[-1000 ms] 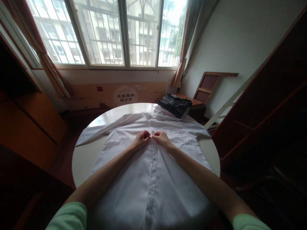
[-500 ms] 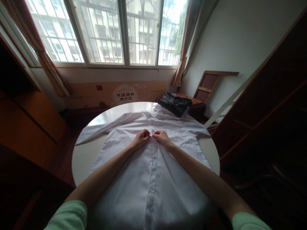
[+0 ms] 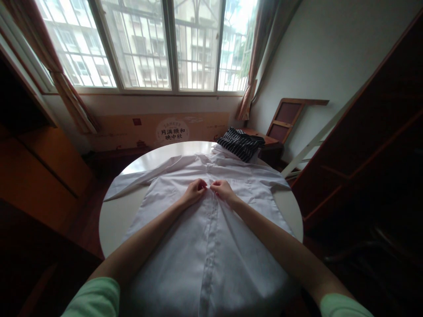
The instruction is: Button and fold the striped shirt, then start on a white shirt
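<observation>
A white long-sleeved shirt lies spread front side up, its collar end at the far side and its sleeves out to both sides. Down its middle runs the button placket. My left hand pinches the shirt at the upper placket from the left. Close by on the right, my right hand pinches the same stretch of placket, fingertips almost meeting the left ones. Any button between the fingers is too small to make out.
The shirt rests on a round white table. Folded clothes, with a black-and-white striped garment on top, sit at its far right edge. Behind are a wooden chair, a window and a printed banner.
</observation>
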The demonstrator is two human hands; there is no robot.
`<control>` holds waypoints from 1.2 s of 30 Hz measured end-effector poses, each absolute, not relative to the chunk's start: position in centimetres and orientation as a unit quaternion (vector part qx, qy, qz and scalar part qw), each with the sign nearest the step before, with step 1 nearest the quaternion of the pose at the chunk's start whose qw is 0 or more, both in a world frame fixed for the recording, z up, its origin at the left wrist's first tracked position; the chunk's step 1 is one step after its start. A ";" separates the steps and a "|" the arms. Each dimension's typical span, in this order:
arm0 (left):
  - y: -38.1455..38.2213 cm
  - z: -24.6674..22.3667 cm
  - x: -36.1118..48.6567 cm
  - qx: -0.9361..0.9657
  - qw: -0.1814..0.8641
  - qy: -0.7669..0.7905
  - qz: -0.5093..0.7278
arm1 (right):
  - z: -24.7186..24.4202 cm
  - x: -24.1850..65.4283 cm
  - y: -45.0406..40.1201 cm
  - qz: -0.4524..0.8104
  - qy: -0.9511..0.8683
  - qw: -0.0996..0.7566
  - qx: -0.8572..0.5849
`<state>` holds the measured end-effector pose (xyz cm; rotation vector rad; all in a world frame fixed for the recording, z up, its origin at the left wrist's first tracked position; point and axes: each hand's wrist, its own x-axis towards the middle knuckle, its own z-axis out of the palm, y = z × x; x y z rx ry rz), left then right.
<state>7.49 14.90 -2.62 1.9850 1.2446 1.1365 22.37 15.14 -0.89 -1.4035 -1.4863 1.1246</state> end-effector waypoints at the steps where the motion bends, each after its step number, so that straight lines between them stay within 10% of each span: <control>1: 14.9 -2.6 7.5 0.734 0.266 0.462 0.420 | -0.9 22.4 15.1 0.443 -0.587 0.393 -0.553; 36: 15.2 -2.9 7.5 0.722 0.289 0.454 0.435 | -1.1 22.3 15.1 0.434 -0.593 0.389 -0.555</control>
